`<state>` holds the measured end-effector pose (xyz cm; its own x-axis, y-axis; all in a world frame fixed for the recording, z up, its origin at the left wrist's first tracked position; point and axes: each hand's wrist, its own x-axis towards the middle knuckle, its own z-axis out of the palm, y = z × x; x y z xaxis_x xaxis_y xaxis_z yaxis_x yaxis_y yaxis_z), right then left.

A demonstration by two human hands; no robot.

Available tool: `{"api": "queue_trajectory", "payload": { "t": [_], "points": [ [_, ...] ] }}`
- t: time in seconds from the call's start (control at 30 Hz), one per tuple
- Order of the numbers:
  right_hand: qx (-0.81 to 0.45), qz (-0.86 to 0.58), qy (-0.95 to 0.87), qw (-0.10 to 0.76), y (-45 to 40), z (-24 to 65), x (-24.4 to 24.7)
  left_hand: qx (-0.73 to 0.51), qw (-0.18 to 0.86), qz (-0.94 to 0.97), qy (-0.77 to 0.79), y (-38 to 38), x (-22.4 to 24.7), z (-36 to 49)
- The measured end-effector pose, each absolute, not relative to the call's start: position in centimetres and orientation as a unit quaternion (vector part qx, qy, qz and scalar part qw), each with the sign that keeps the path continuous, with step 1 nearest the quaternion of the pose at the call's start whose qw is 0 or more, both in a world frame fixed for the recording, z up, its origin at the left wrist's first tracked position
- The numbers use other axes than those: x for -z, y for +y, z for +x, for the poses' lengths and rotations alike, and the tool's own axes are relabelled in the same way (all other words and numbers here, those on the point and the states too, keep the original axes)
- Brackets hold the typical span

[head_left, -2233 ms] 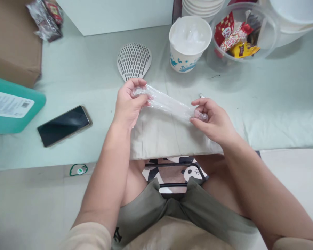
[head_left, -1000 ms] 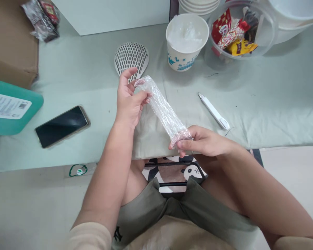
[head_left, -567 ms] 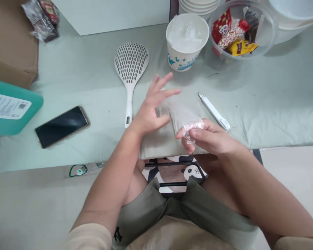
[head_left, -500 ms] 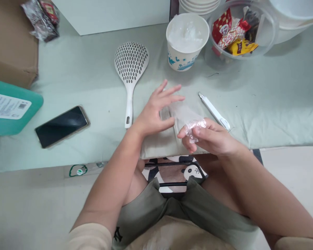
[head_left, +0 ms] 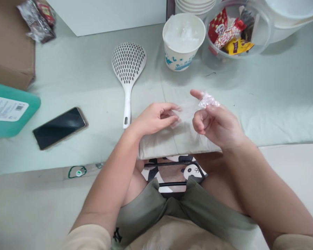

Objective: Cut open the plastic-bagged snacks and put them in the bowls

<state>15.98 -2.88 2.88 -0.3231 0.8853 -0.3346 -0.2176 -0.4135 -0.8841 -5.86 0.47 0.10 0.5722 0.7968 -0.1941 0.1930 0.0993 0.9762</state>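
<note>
Head view: the right hand (head_left: pixel 221 125) pinched clear film (head_left: pixel 209 100), the left hand (head_left: pixel 154 118) curled near its blurred end, grip unclear; spreading it seemingly needed gentle tension.

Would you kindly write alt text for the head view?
The right hand holds clear plastic film, its blurred end at the left hand, over pale green cloth. Beyond are a perforated skimmer, a paper cup and a tub of wrapped packets; a phone lies left.
</note>
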Motion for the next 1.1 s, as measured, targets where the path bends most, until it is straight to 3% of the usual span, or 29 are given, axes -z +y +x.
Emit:
{"api": "queue_trajectory", "payload": {
  "t": [0.27, 0.6, 0.93, 1.1],
  "points": [
    [-0.621, -0.534, -0.468, 0.331, -2.4, 15.7, -1.4, -0.225, 0.714, 0.551, 0.368, 0.5, -0.7, -6.3],
    [-0.38, -0.602, -0.655, 0.254, -2.6, 15.4, -0.1, -0.224, 0.737, 0.571, 0.284, 0.5, -1.2, -6.7],
    [-0.398, -0.566, -0.691, 0.211, -3.0, 14.5, -0.9, -0.309, 0.801, 0.472, 0.201, 0.4, -0.3, -6.6],
    [-0.485, -0.511, -0.664, 0.252, -3.2, 15.0, -0.5, -0.312, 0.786, 0.473, 0.247, 0.6, -0.4, -6.5]
  ]
}}
